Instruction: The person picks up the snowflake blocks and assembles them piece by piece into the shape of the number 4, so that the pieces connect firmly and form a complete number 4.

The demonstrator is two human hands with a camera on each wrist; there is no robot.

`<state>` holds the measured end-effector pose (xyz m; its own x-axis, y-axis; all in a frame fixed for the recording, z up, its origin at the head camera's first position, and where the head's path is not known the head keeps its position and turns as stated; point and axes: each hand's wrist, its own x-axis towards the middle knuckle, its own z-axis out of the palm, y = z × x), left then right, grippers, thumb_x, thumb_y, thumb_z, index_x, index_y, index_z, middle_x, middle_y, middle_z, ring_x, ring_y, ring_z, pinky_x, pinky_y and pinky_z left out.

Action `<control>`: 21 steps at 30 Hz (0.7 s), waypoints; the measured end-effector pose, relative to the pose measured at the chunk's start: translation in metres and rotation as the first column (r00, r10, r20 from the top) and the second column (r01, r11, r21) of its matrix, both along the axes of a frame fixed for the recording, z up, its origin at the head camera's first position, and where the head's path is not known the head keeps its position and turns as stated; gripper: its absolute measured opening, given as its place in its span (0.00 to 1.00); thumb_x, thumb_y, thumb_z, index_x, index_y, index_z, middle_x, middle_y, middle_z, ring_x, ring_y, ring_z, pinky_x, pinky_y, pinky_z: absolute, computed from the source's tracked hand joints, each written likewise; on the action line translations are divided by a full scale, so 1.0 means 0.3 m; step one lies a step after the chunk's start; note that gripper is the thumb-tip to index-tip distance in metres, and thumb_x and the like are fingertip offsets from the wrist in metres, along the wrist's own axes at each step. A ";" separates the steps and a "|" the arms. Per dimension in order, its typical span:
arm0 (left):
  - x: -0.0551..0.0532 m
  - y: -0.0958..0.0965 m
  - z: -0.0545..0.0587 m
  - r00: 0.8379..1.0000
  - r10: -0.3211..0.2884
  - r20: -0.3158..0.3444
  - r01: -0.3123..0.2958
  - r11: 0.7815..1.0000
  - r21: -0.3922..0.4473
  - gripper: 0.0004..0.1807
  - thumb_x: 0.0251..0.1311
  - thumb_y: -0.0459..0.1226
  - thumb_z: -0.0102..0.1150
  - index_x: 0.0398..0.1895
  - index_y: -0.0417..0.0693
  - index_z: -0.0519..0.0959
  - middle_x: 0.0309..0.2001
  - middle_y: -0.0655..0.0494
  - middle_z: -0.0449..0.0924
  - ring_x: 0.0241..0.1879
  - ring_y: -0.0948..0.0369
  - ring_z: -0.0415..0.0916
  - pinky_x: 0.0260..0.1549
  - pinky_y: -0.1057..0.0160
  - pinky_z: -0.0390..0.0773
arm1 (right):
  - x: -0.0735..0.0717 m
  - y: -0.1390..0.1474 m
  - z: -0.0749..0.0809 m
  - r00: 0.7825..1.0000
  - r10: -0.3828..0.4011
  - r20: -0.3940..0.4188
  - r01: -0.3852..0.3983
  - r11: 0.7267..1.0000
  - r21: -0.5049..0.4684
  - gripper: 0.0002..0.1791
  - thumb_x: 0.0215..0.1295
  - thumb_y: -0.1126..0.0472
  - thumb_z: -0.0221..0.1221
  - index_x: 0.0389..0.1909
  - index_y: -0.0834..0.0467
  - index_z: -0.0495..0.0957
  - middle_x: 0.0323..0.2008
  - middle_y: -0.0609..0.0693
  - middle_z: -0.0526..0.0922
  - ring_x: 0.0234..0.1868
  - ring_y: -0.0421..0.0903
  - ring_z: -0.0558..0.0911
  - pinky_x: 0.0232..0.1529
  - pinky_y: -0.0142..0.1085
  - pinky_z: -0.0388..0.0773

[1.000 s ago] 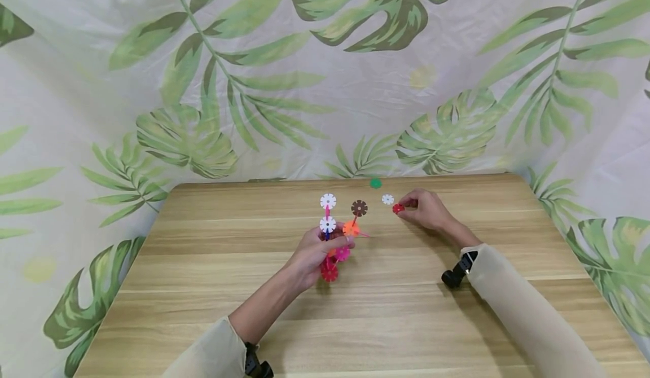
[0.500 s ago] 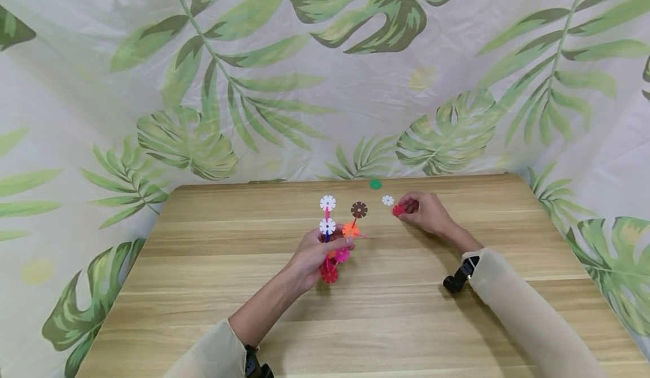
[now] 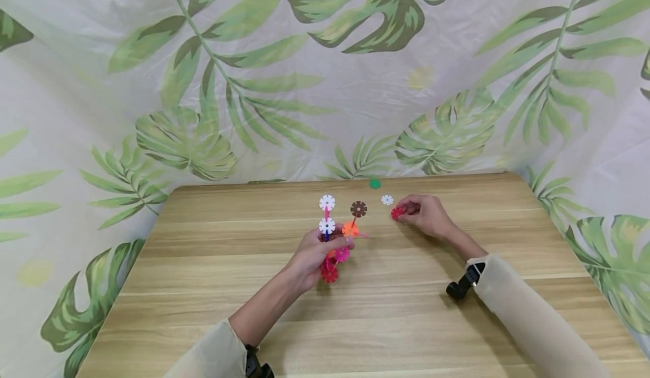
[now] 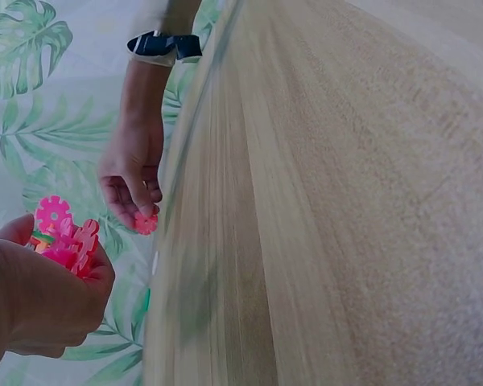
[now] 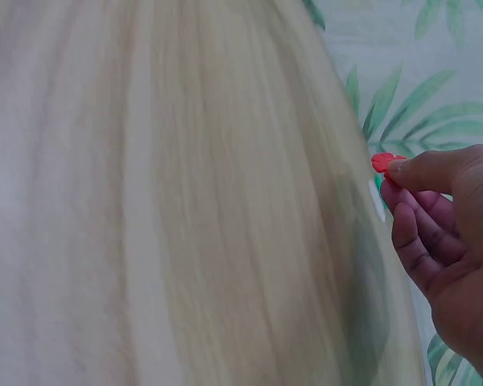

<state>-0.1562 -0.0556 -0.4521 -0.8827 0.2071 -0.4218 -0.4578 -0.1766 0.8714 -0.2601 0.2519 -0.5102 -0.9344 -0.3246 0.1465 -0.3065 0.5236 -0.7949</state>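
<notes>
My left hand grips a built cluster of notched plastic discs over the middle of the table. White discs stick up from it, with a brown disc and an orange disc to their right. Pink and red discs hang below the fingers; in the left wrist view they show beside the thumb. Part of the cluster is hidden by the hand. My right hand pinches one red notched disc between thumb and fingertips, apart from the cluster. The right wrist view shows this red disc at the fingertips.
A loose white disc lies on the wooden table just beyond the right fingertips. Farther back, a green disc lies by the table's rear edge. A leaf-patterned cloth hangs behind the table.
My right hand has drawn the red disc slightly toward me, away from the white disc, and the disc now shows more of its face. The left hand has stayed nearly still.
</notes>
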 end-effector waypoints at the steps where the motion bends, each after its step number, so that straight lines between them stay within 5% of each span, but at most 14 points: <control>1: 0.000 0.000 0.000 1.000 0.001 0.000 -0.001 1.000 0.002 0.20 0.67 0.31 0.70 0.59 0.42 0.77 0.53 0.42 0.86 0.47 0.58 0.87 0.42 0.66 0.82 | 0.006 -0.003 0.004 1.000 0.003 0.006 -0.003 1.000 -0.015 0.12 0.59 0.74 0.73 0.44 0.67 0.87 0.36 0.58 0.90 0.35 0.49 0.88 0.36 0.27 0.84; 13: -0.002 -0.006 0.007 1.000 0.014 -0.008 -0.014 1.000 0.007 0.20 0.69 0.34 0.69 0.61 0.41 0.79 0.45 0.47 0.89 0.45 0.58 0.86 0.39 0.65 0.80 | 0.088 -0.041 0.059 0.987 0.023 0.157 0.005 0.984 -0.176 0.14 0.63 0.70 0.73 0.49 0.65 0.86 0.41 0.60 0.90 0.41 0.61 0.88 0.41 0.36 0.88; 21: -0.008 -0.003 0.010 1.000 0.025 -0.004 -0.025 1.000 0.009 0.21 0.68 0.36 0.71 0.60 0.41 0.79 0.52 0.42 0.88 0.47 0.57 0.87 0.42 0.66 0.82 | 0.141 -0.067 0.092 0.980 0.039 0.193 0.016 0.961 -0.275 0.13 0.63 0.71 0.73 0.48 0.66 0.86 0.42 0.62 0.90 0.37 0.46 0.88 0.42 0.39 0.88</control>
<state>-0.1586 -0.0565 -0.4492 -0.8892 0.1888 -0.4168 -0.4499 -0.1954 0.8714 -0.2179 0.2317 -0.4826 -0.9500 -0.3086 0.0470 -0.1362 0.2742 -0.9520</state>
